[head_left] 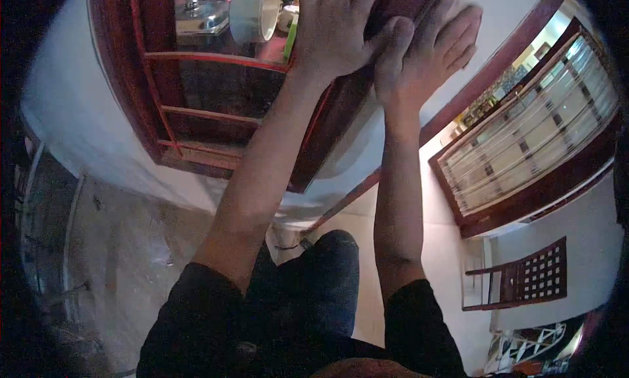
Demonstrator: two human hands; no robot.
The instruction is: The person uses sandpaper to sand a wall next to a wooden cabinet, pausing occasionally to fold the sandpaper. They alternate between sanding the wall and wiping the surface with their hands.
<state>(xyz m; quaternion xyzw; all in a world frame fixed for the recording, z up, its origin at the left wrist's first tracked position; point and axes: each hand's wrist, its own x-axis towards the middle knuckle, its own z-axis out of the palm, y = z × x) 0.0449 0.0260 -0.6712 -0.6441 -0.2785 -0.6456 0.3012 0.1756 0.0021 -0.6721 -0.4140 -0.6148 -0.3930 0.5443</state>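
My left hand reaches up against the dark red-brown wooden window frame, thumb apart and fingers stretched toward the top edge of the view, which cuts off their tips. A small bright red bit shows by those fingers. Close on the right, my right hand lies along the other side of the same wood, its fingers apart and slightly bent, somewhat blurred. The red window bars cross the opening left of my left wrist.
Through the bars show a pale bucket and a metal sink. At right are a curtained window panel and a dark wooden chair. My bent knee is below, over a tiled floor.
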